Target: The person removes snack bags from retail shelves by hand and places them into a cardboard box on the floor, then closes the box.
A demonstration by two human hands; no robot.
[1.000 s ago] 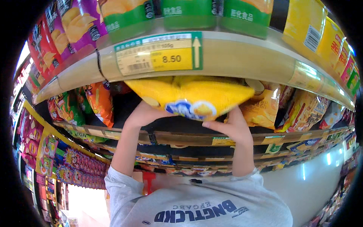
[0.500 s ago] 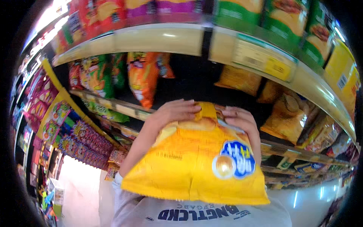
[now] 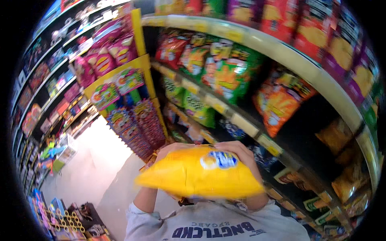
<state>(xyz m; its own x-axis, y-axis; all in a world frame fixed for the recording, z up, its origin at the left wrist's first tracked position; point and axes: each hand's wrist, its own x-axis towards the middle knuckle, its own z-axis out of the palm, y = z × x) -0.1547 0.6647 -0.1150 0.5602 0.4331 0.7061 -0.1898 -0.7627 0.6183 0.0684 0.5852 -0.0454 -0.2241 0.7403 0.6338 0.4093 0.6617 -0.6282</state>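
A puffed yellow snack bag (image 3: 201, 174) with a blue and white emblem is held in front of my chest. My left hand (image 3: 168, 149) grips its far left part, the fingers partly hidden behind the bag. On the far right part my right hand (image 3: 240, 150) is closed over the edge, near the emblem. The bag's near end sticks out toward me, slightly blurred, above my grey shirt (image 3: 209, 225).
Shelves to the right carry an orange snack bag (image 3: 279, 98), green snack bags (image 3: 231, 70) and canisters (image 3: 313, 28). A yellow-edged display rack (image 3: 150, 80) with pink packets stands ahead left. Beyond it lies pale floor (image 3: 88, 160), with stocked shelves (image 3: 48, 96) at the far left.
My view has swung left, bringing the display rack and floor toward the middle. The yellow bag, still in both hands, now looks flatter, its near end tipped up toward me.
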